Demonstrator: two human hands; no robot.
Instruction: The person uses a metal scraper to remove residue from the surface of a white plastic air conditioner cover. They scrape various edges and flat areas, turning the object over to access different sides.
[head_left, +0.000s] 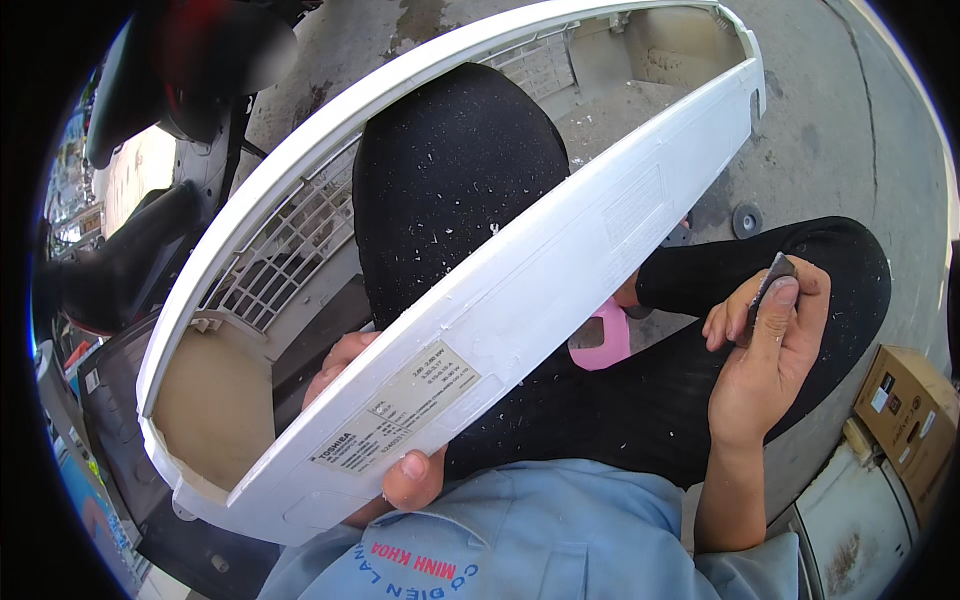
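A white plastic air-conditioner casing (517, 277), Toshiba by its label, lies slanted across my lap, with one leg of my black trousers (457, 172) passing up through its open frame. My left hand (414, 480) grips the lower long side, thumb outside and fingers over the inner edge. The label (397, 409) beside that thumb bears printed writing. In my right hand (772, 367) a small thin dark blade or scraper (768, 289) is pinched between thumb and fingers, held apart from the casing. White shavings speckle my trousers and the casing edge.
A pink plastic piece (609, 337) shows beneath the casing. On the concrete floor (810, 150) sits a round grey disc (747, 221). A cardboard box (911, 420) rests at the right by a worn pale panel (855, 517). Parts of a motorbike (135, 247) stand at the left.
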